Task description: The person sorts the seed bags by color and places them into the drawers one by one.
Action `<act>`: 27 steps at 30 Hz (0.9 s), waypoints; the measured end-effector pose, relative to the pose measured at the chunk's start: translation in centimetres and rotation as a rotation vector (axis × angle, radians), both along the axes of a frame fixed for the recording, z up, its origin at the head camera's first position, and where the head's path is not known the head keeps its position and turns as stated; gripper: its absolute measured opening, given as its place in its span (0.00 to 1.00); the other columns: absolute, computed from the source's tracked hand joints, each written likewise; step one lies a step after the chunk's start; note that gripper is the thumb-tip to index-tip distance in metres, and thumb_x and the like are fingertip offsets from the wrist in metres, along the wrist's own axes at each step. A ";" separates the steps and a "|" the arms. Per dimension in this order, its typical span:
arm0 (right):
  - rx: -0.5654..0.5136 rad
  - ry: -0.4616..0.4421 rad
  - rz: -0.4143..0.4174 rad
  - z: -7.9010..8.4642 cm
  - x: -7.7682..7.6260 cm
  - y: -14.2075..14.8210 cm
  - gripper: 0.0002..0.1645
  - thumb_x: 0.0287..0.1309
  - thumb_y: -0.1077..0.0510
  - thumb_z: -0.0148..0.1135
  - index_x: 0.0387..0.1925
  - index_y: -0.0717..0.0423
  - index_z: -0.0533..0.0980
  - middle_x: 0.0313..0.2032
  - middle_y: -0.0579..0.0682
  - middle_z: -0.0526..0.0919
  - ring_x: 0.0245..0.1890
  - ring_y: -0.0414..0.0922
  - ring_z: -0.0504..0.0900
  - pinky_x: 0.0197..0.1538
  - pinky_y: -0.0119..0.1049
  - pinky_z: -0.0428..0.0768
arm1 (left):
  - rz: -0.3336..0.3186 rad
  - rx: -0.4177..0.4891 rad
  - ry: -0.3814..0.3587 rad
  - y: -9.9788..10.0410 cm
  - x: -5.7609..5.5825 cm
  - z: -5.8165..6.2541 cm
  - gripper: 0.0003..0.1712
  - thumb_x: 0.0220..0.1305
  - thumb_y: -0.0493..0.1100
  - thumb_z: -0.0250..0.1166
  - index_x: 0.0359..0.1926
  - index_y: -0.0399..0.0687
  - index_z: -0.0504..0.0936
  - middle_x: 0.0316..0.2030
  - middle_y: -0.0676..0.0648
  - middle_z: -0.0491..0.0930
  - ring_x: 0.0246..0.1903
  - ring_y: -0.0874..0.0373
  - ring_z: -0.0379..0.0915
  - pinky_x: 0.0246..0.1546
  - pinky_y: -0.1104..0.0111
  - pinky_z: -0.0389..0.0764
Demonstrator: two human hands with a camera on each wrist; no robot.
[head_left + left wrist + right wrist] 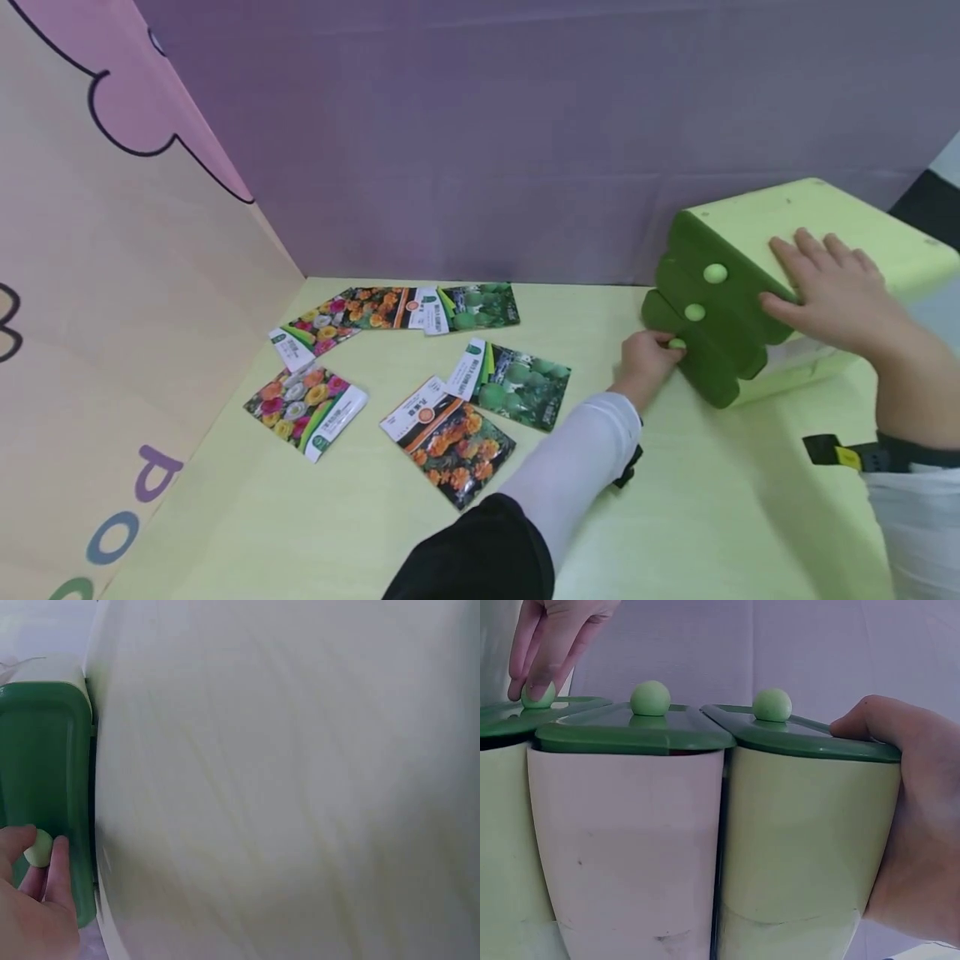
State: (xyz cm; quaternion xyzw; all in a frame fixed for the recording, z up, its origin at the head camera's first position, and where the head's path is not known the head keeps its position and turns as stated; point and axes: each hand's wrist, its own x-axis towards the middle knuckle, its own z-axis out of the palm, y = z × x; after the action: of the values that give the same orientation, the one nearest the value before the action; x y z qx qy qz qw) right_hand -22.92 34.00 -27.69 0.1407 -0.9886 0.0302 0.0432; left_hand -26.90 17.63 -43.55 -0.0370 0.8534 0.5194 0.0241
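Observation:
Several light green and pinkish-white containers (630, 825) lie one above another on their sides at the right of the head view. Their dark green lids (731, 292) face left, each with a round pale green knob (716, 273). The left hand (647, 367) pinches the lowest lid's knob (39, 849) between thumb and fingers. Spread over the uppermost container (780, 212), the right hand (843, 292) rests with extended fingers, its thumb near the lid's edge. In the right wrist view that thumb (866, 716) lies along the lid. The containers' insides are hidden.
Several seed packets lie left of the hands, among them an orange-flower packet (453, 442), a green packet (517, 383) and a mixed-flower packet (306, 408). A purple backdrop (480, 150) rises behind the pale green table (300, 533); a printed panel (112, 275) stands at left.

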 end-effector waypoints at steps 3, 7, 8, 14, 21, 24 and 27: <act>0.003 -0.004 0.002 0.0 0.0 0.0 0.46 0.70 0.45 0.47 0.74 0.65 0.40 0.71 0.76 0.39 0.67 0.78 0.38 0.64 0.75 0.39 | 0.007 -0.015 0.004 -0.4 0.3 0.1 0.12 0.51 0.45 0.75 0.39 0.56 0.89 0.34 0.60 0.87 0.37 0.70 0.79 0.40 0.82 0.76; 0.005 -0.005 0.003 0.0 0.1 0.0 0.46 0.70 0.45 0.47 0.74 0.65 0.39 0.71 0.76 0.39 0.67 0.78 0.38 0.64 0.75 0.39 | -0.007 -0.018 0.002 -1.2 0.7 0.2 0.12 0.51 0.44 0.75 0.40 0.55 0.89 0.33 0.58 0.86 0.36 0.70 0.78 0.38 0.82 0.76; 0.005 -0.006 0.001 0.0 0.1 0.0 0.46 0.70 0.45 0.47 0.74 0.65 0.39 0.71 0.76 0.38 0.67 0.78 0.38 0.64 0.75 0.39 | -0.016 -0.016 -0.003 -1.5 0.7 0.3 0.12 0.52 0.44 0.75 0.40 0.54 0.88 0.33 0.58 0.86 0.36 0.69 0.78 0.37 0.82 0.76; 0.001 -0.007 -0.003 0.1 0.1 -0.2 0.46 0.70 0.44 0.46 0.74 0.65 0.38 0.72 0.74 0.38 0.68 0.78 0.37 0.64 0.75 0.39 | -0.087 -0.110 0.014 -3.4 0.7 0.7 0.12 0.54 0.43 0.74 0.41 0.51 0.88 0.36 0.56 0.86 0.39 0.66 0.80 0.41 0.82 0.76; 0.013 -0.008 0.002 0.5 0.2 -0.3 0.46 0.70 0.45 0.47 0.74 0.66 0.39 0.72 0.74 0.40 0.67 0.78 0.38 0.64 0.75 0.40 | -0.161 -0.211 0.049 -5.3 1.0 1.4 0.13 0.53 0.44 0.73 0.42 0.50 0.88 0.39 0.56 0.87 0.41 0.66 0.80 0.40 0.84 0.74; 0.022 -0.009 -0.001 0.6 0.2 -0.4 0.47 0.70 0.46 0.48 0.74 0.66 0.39 0.71 0.74 0.40 0.67 0.78 0.39 0.64 0.75 0.39 | -0.186 -0.231 0.051 -6.0 1.0 1.4 0.13 0.54 0.45 0.73 0.42 0.50 0.88 0.38 0.56 0.87 0.41 0.67 0.80 0.39 0.85 0.73; 0.023 -0.018 0.004 0.7 0.2 -0.5 0.47 0.70 0.46 0.48 0.74 0.66 0.39 0.72 0.74 0.40 0.68 0.77 0.39 0.64 0.75 0.39 | -0.212 -0.266 0.048 -6.6 1.1 1.4 0.14 0.54 0.46 0.72 0.42 0.50 0.88 0.39 0.55 0.87 0.41 0.66 0.80 0.39 0.84 0.74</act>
State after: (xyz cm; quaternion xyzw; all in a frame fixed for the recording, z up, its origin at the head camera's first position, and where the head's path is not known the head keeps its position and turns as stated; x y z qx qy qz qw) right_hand -22.72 33.52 -27.02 0.1429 -0.9890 0.0202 0.0325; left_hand -25.81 10.99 -42.17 0.0628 0.9140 0.3973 0.0532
